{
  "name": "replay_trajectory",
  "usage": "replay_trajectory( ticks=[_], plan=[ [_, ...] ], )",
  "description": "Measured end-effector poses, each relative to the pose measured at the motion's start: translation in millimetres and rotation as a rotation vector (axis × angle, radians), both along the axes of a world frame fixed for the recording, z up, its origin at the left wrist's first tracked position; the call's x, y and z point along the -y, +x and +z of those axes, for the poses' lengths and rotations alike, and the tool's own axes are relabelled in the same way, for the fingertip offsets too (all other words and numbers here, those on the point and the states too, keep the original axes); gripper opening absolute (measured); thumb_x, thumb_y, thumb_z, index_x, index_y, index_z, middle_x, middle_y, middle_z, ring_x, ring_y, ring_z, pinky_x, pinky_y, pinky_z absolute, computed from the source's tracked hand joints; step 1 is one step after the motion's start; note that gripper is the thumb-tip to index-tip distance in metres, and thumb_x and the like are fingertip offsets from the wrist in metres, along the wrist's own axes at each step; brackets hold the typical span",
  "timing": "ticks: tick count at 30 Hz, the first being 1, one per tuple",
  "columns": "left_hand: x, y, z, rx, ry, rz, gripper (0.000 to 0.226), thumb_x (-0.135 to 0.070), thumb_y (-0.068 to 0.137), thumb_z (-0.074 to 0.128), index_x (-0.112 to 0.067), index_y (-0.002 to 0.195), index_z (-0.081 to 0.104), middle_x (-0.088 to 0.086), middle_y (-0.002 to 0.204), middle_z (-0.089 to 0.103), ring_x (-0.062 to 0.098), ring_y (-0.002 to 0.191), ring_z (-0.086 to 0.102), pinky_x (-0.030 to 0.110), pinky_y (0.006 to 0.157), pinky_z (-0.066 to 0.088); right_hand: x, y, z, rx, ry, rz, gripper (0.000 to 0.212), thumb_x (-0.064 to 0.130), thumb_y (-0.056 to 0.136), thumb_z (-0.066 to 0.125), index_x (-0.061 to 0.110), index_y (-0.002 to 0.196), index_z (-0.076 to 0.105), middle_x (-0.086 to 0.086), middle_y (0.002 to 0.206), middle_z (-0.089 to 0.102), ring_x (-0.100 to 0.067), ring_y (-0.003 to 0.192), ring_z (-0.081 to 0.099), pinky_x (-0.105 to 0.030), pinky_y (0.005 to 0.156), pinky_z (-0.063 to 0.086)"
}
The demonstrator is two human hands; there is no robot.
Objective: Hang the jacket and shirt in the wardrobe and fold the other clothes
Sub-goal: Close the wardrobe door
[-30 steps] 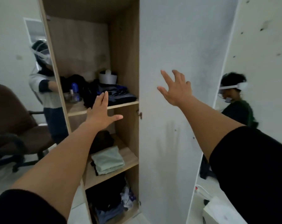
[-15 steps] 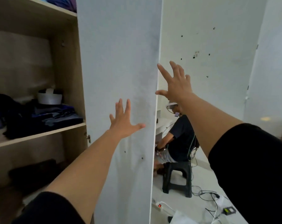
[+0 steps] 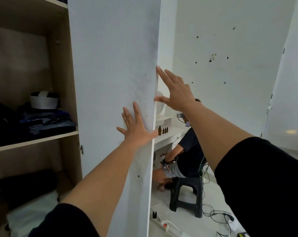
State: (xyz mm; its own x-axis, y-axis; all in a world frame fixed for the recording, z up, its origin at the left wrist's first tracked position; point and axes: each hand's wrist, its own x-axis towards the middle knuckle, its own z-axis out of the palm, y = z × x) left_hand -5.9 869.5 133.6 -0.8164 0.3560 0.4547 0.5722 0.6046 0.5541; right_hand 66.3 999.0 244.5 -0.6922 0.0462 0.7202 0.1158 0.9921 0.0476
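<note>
At the far left the wardrobe (image 3: 59,69) stands open, its wooden shelves in shadow. On the middle shelf (image 3: 33,141) a dark heap of folded clothes (image 3: 47,124) sits toward the shelf's front right corner, with a white round cap (image 3: 43,101) behind it against the back panel. Further left on the same shelf lies something black (too dark to say what it is). On the shelf below, a pale folded cloth (image 3: 32,214) lies near the front edge, with another dark bundle (image 3: 26,183) behind it. No jacket or shirt on a hanger can be made out in what shows of the wardrobe.

The white door (image 3: 110,65) stands ajar, edge-on toward us. The left hand (image 3: 136,127) lies flat on the door's face near its free edge, fingers spread wide and straight, holding nothing. Just right of it, the right hand (image 3: 177,93) is also wide open, fingers fanned; its index fingertip and thumb meet the door's free edge, the rest beyond it.

Past the door a second person (image 3: 189,147) sits on a dark stool (image 3: 185,194) at a white desk (image 3: 168,134), where small brown bottles (image 3: 162,130) line the desk's left edge. A power strip (image 3: 161,224) and cables (image 3: 218,214) lie on the floor.
</note>
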Motion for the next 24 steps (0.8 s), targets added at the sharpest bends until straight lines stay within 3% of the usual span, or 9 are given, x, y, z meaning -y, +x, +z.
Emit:
replay_trajectory(
  ticks=[6,11,17,24],
  plan=[
    [2.1,6.6,-0.1,0.027,0.053,-0.007,0.127,-0.045,0.069,0.069,-0.030,0.137,-0.037,0.010,0.150,-0.034,0.029,0.142,-0.022,0.067,0.107,0.004,5.3,0.6,-14.5,0.025,-0.141,0.085,0.083,0.052,0.088,0.054,0.045,0.146,-0.006,0.003,0.157,0.015,-0.026,0.140,0.023,-0.054,0.105,0.033],
    [38.0,14.6,-4.4,0.016,0.084,-0.072,0.126,-0.044,0.069,0.071,-0.036,0.136,-0.035,0.005,0.151,-0.033,0.025,0.143,-0.022,0.064,0.108,0.004,36.8,10.7,-28.4,-0.007,-0.108,0.174,0.075,0.054,0.092,0.044,0.044,0.146,-0.006,0.006,0.155,0.023,-0.026,0.138,0.030,-0.053,0.103,0.036],
    [115.7,22.3,-12.1,-0.040,0.085,-0.144,0.121,-0.047,0.069,0.071,-0.042,0.138,-0.029,-0.004,0.156,-0.020,0.022,0.146,-0.003,0.058,0.112,0.021,101.2,19.0,-28.9,-0.020,-0.068,0.241,0.078,0.073,0.083,0.031,0.048,0.144,-0.010,0.006,0.155,0.023,-0.023,0.138,0.032,-0.055,0.100,0.040],
    [228.1,38.4,-15.4,-0.033,0.137,-0.167,0.098,-0.042,0.078,0.067,-0.035,0.148,-0.002,-0.002,0.151,0.032,0.021,0.135,0.036,0.037,0.108,0.035,196.5,4.9,-38.3,-0.024,-0.136,0.392,0.074,0.068,0.088,0.032,0.041,0.148,-0.001,0.005,0.157,0.021,-0.021,0.141,0.026,-0.054,0.108,0.032]
  ],
)
